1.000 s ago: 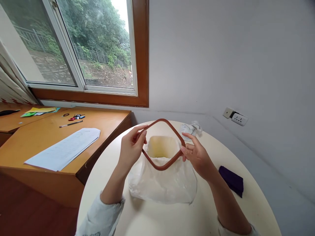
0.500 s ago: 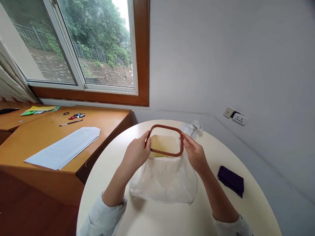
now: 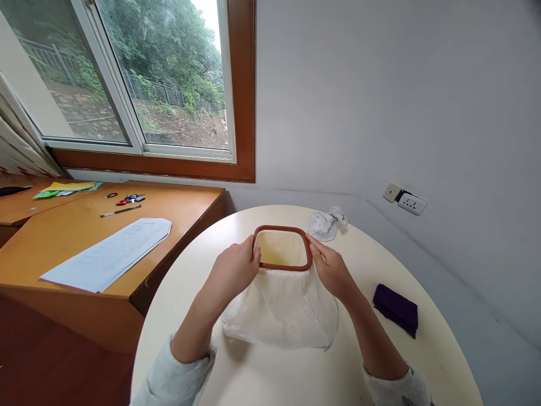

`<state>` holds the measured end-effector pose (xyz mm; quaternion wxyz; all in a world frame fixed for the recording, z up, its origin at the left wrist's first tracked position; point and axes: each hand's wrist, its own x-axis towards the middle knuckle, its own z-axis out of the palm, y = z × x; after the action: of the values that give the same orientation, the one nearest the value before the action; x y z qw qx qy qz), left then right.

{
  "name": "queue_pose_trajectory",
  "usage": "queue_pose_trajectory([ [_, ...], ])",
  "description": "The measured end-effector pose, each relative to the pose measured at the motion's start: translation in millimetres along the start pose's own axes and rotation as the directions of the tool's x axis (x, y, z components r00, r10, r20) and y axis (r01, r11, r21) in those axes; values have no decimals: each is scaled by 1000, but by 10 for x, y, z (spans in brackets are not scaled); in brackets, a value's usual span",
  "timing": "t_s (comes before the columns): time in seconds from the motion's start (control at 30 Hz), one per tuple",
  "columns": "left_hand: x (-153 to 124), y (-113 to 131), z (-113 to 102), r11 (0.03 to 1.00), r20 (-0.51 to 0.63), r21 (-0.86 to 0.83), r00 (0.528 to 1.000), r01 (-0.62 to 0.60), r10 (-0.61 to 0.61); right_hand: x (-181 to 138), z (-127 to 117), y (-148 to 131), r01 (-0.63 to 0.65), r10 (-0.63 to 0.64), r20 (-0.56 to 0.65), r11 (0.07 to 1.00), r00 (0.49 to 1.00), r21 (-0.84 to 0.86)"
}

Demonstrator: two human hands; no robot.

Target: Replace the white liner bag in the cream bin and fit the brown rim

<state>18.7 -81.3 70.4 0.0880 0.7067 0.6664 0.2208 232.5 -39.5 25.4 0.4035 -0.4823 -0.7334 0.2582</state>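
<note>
A brown rounded-rectangular rim ring point(image 3: 282, 267) sits level at the mouth of a bin covered by a white plastic bag point(image 3: 281, 313). My left hand point(image 3: 236, 265) grips the ring's left side, thumb toward the inside. On the opposite side, my right hand point(image 3: 332, 268) pinches the ring between thumb and fingers. Through the ring shows the yellowish inside of the lined bin point(image 3: 274, 254). The bag drapes over the outside and spreads loosely around the base, hiding the bin's outer wall.
On the round white table point(image 3: 190, 293) lie a crumpled clear plastic bag point(image 3: 323, 225) at the back and a folded dark purple cloth point(image 3: 396, 310) to the right. The wooden desk point(image 3: 76, 237) at left holds papers point(image 3: 114, 254), a pen point(image 3: 120, 211) and keys point(image 3: 131, 199).
Both hands have lowered the brown ring, its far edge dropping most, so it now lies around the bagged mouth of the bin. The bag's lower part has stayed in place.
</note>
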Motion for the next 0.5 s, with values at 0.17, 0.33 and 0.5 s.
queue_pose_trajectory([
  [0.17, 12, -34, 23, 999, 81, 51, 997, 1, -5, -2, -13, -31, 23, -24, -4, 999, 1000, -25],
  [0.33, 12, -70, 32, 998, 117, 56, 993, -13, 7, -5, -20, -33, 45, -45, 0, 998, 999, -32],
  [0.5, 10, -77, 32, 997, 141, 67, 990, -29, 19, -5, -4, 2, 15, -15, 9, 998, 1000, -54],
])
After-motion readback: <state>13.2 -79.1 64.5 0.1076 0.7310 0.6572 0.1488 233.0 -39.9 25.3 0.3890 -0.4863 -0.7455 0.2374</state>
